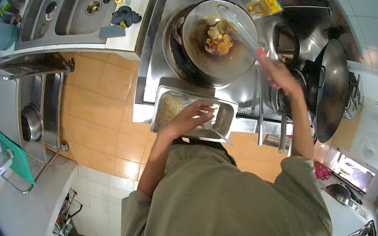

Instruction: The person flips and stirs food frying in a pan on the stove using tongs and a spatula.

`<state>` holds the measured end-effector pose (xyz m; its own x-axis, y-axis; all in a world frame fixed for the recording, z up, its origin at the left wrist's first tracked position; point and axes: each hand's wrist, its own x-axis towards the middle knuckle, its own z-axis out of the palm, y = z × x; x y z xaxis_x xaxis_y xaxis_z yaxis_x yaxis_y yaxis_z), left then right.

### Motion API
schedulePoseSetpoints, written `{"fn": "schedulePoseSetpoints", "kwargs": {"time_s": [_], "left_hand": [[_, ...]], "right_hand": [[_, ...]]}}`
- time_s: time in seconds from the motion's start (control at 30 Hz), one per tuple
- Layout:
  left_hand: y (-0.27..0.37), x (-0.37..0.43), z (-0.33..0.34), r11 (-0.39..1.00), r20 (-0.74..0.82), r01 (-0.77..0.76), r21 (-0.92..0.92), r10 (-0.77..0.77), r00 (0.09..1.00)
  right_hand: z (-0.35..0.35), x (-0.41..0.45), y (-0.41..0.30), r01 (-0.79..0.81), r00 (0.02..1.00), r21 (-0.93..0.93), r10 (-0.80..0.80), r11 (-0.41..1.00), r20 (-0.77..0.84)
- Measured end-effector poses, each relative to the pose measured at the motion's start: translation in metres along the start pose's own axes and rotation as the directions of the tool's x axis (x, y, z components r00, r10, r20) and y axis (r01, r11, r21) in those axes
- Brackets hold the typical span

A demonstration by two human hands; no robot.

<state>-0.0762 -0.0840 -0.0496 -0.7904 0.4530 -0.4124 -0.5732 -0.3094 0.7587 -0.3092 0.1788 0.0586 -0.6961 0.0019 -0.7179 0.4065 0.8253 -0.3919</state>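
Observation:
A large metal wok [198, 58] sits on the steel stove, with browned lumps of food [218, 38] near its middle. My right hand [275, 72] is closed on the handle of a clear-looking spatula [239, 26], whose head lies inside the wok at its upper right. Close to my body is a rectangular steel tray [232, 120] holding a pale, mushy food [170, 108] in its left part. Above this tray is my left hand [199, 114], fingers partly bent; a spoon [222, 137] lies under it, its handle over the near rim. Whether the fingers grip the spoon is unclear.
A yellow packet [264, 7] lies beyond the wok. At the right lean a big dark wok [331, 91] and other pans, with long handles [260, 111] pointing towards me. A double sink [79, 11] is at the upper left, a steel trolley [42, 103] below it.

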Motion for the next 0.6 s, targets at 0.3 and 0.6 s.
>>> {"fn": "schedulePoseSetpoints", "kwargs": {"time_s": [0.3,0.6], "left_hand": [[0.042,0.060,0.085,0.975,0.047,0.016,0.223,-0.028,0.998],[-0.028,-0.038,0.058,0.929,0.159,0.223,0.294,-0.278,0.947]], "right_hand": [[0.014,0.004,0.035,0.569,0.651,-0.430,-0.703,0.701,-0.285],[-0.074,0.033,-0.092,0.244,0.589,-0.953,-0.754,-0.179,0.293]]}}
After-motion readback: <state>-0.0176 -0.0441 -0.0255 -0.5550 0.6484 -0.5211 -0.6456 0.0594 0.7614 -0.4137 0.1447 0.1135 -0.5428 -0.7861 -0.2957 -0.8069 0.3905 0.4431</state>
